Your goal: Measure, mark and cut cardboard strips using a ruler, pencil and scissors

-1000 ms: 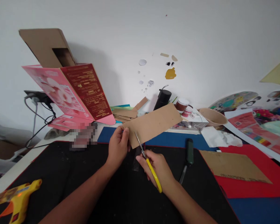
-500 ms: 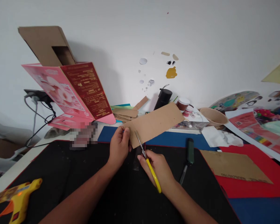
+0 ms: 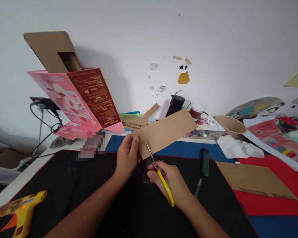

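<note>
My left hand (image 3: 126, 155) pinches the near left end of a long brown cardboard strip (image 3: 166, 131), holding it up above the black mat (image 3: 94, 195). My right hand (image 3: 169, 180) is closed round the yellow handles of a pair of scissors (image 3: 159, 172). The blades point up and away and sit in the strip's lower edge, just right of my left thumb.
A yellow glue gun (image 3: 20, 213) lies at the mat's near left. A dark-handled tool (image 3: 203, 167) rests right of my hands, a brown cardboard sheet (image 3: 253, 180) on red paper beyond it. A pink printed box (image 3: 79, 99), cups, a bowl (image 3: 229, 124) and paper scraps crowd the back.
The view has shifted slightly; both hands, strip and scissors keep nearly the same pose, with the blades staying in the strip's lower edge.
</note>
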Demonstrator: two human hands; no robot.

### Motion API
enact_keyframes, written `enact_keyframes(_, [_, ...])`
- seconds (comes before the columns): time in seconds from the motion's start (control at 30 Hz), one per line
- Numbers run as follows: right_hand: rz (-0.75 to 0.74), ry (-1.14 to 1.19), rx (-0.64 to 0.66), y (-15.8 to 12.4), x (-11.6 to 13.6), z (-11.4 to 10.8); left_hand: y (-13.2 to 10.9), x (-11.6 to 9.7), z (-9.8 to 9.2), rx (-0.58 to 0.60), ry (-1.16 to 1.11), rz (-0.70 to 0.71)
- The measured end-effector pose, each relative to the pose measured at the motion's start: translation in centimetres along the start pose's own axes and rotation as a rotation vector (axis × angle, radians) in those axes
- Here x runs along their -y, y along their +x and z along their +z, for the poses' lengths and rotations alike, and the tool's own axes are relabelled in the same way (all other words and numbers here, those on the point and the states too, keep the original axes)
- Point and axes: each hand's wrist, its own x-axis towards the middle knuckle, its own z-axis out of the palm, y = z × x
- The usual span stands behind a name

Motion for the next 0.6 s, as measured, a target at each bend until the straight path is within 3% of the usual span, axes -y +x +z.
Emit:
enact_keyframes(0.4, [0.003,0.021,0.019,-0.10,0.73,-0.36,-0.21,-0.16,0.03,0.006,0.007,0.005])
enact_keyframes(0.6, [0.105,0.077,0.017,-0.10,0.33,0.27,-0.43,-0.03,0.13,0.015,0.010,-0.005])
